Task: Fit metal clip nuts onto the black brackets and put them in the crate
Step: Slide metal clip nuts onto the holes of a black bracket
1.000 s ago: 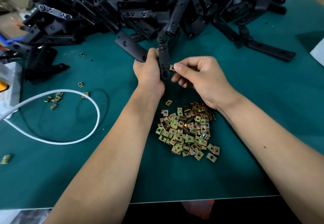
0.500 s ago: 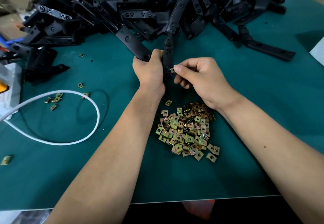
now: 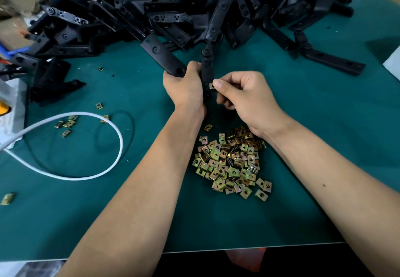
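My left hand grips a hinged black bracket, holding it upright above the green table. A second arm of the bracket slants up and to the left from under my fingers. My right hand pinches a small brass-coloured clip nut between thumb and forefinger and presses it against the bracket's right edge. A heap of loose clip nuts lies on the table just below my wrists. No crate is in view.
A large pile of black brackets fills the back of the green table. A white cable loops at the left, with a few stray clip nuts near it. A white device sits at the left edge.
My left hand has lifted the bracket slightly away from me and turned it more upright. My right hand has kept the clip nut against the bracket's edge.
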Tool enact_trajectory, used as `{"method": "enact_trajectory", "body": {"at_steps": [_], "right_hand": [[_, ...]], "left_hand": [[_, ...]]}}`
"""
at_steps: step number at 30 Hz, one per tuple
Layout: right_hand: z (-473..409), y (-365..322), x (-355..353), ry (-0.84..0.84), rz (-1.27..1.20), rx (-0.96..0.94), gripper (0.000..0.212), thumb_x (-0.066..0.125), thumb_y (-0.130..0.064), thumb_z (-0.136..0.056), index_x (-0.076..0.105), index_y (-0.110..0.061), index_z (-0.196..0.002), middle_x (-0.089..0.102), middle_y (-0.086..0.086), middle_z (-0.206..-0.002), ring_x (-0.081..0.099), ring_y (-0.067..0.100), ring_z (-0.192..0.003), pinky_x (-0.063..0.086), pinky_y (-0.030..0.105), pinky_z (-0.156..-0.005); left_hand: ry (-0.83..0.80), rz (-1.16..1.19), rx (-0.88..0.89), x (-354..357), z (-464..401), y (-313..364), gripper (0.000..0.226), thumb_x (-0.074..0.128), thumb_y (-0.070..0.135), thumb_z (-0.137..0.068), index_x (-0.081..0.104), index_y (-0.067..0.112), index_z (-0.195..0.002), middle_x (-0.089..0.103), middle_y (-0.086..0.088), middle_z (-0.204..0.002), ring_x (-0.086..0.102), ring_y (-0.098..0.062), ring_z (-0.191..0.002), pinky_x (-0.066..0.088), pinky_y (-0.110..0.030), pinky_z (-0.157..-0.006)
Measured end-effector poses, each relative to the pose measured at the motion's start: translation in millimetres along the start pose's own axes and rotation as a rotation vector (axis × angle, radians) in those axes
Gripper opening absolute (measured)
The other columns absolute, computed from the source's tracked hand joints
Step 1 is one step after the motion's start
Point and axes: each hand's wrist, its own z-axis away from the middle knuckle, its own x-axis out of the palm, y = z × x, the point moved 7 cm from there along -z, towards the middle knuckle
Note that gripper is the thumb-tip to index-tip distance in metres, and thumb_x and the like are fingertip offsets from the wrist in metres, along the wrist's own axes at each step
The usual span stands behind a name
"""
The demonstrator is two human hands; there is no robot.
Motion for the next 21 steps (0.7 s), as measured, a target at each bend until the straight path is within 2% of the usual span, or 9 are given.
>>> {"method": "enact_trajectory", "body": {"at_steps": [10,15,21], "right_hand": [[-1.0,0.0,-3.2,0.018,0.044,-0.011,0.016,0.067,-0.021,-0.099,0.074,-0.020,-0.085,0.069,-0.005,-0.062,0.057,0.002,-0.057,0.046,0.015,-0.056],[-4.4,3.0,-7.1,-0.030,-0.008,0.039,0.010,0.071,-0.019,-0.097,0.077,-0.016,-0.090,0.072,-0.001,-0.068,0.059,0.004,-0.061,0.047,0.018,-0.057],[-4.3,2.5,-6.5,-0.057,0.011,0.040,0.012,0.071,-0.017,-0.097,0.077,-0.017,-0.087,0.071,-0.002,-0.065,0.057,0.004,-0.059,0.047,0.017,-0.056]], "left_hand": [[0.022,-0.027,0.002,-0.1,-2.0,-1.8,0.029,0.066,0.001,-0.082,0.040,0.014,-0.080,0.045,-0.004,-0.070,0.045,-0.021,-0.063,0.043,-0.035,-0.059],[0.012,-0.004,-0.040,-0.2,-1.9,-3.2,0.025,0.066,0.000,-0.084,0.043,0.012,-0.083,0.051,-0.005,-0.070,0.048,-0.019,-0.057,0.044,-0.029,-0.053],[0.027,0.013,-0.038,-0.7,1.9,-2.0,0.025,0.064,-0.002,-0.084,0.044,0.012,-0.084,0.053,-0.012,-0.079,0.050,-0.022,-0.066,0.046,-0.034,-0.060]]}}
